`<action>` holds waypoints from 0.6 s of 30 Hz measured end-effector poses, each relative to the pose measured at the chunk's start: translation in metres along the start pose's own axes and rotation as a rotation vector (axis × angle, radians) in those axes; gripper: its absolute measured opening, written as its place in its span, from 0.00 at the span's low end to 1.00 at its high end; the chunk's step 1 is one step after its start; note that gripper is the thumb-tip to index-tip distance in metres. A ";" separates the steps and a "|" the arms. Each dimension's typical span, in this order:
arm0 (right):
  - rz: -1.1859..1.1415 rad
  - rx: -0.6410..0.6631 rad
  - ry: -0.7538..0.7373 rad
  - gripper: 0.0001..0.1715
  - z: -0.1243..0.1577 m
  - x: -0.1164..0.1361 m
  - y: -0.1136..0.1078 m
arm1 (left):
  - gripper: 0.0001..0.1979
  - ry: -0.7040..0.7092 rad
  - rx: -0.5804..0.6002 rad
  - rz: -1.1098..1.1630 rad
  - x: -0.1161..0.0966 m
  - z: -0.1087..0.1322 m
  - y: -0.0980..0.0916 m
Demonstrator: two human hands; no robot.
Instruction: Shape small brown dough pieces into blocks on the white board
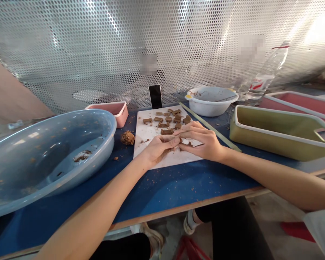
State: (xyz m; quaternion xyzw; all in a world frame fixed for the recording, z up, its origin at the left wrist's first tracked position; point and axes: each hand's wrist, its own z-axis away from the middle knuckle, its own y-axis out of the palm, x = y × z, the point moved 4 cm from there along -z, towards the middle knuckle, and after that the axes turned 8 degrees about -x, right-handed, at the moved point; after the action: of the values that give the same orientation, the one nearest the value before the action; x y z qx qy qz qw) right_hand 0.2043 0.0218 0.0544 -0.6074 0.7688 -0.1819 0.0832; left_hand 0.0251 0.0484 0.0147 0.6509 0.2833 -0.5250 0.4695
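Blue table [173, 184]: front edge on near side of grip, moving room between. Blue basin [70, 130]: left of grip. White board [143, 131]: beneath grip. Right hand [203, 139], left hand [159, 148]: fingertips drawn together; cannot tell what, if anything, pinched. Brown pieces [167, 132]: on board, just beyond grip; probably light, soft, crumbly; best lifted by both ends.

A silvery perforated wall [97, 47], brightest at right, stands behind a blue table [176, 187].

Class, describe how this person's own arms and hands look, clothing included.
The left hand and right hand wear no gloves; no bracelet or watch shows. The left forearm and right forearm are bare, with a pale sleeve visible on the right.
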 end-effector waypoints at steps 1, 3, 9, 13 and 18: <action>-0.003 -0.002 -0.004 0.26 0.000 0.001 0.000 | 0.23 0.001 -0.001 0.000 0.000 0.000 0.000; 0.011 -0.005 -0.012 0.25 -0.001 0.002 -0.001 | 0.23 -0.006 -0.003 0.009 0.001 0.000 0.000; 0.096 0.024 0.030 0.29 0.002 -0.001 -0.002 | 0.21 -0.034 -0.020 0.087 0.000 0.001 0.001; 0.100 0.019 0.043 0.26 0.003 -0.002 -0.001 | 0.21 -0.037 -0.016 0.089 0.002 0.000 0.001; 0.120 0.015 0.037 0.18 0.002 -0.002 -0.001 | 0.21 -0.027 -0.038 0.068 0.003 -0.001 -0.003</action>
State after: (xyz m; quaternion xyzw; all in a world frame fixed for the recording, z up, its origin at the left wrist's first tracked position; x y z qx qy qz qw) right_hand 0.2066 0.0235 0.0525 -0.5560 0.8039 -0.1936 0.0844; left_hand 0.0235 0.0501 0.0113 0.6438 0.2648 -0.5121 0.5031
